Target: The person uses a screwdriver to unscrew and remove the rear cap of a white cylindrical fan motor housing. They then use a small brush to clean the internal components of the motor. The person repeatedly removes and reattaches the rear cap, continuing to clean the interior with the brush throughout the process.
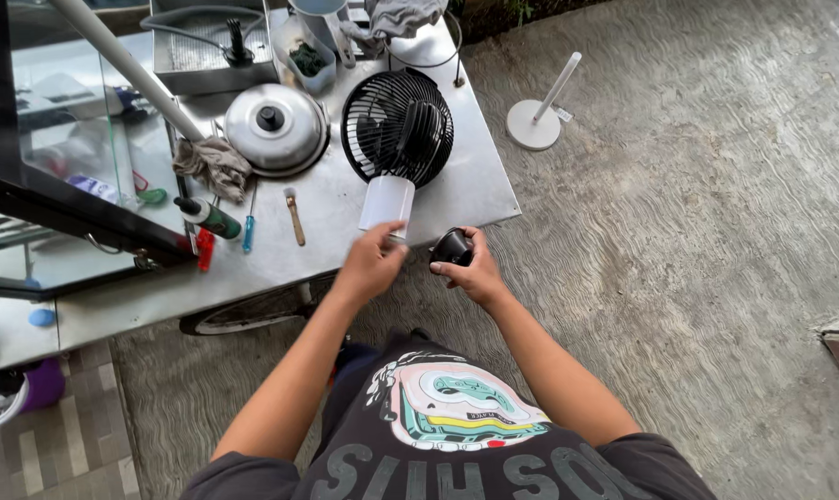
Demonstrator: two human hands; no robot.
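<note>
At the cart edge, the right hand (470,268) grips a black cap (452,247), seemingly plastic.

The left hand (371,264) is blurred, and its fingers cover the near end of the white cylinder (386,205) at the tabletop's (345,236) front edge. The right hand (473,270) wraps a small black part (452,246), so its shape cannot be told; it may be a cap. The fan's (397,128) blades are lost behind its dark grille. At the back edge, a metal tray (206,46) and a grey cloth (401,17) are cut off by the picture's top. Under the tabletop's front edge, a wheel (253,315) shows only in part
</note>
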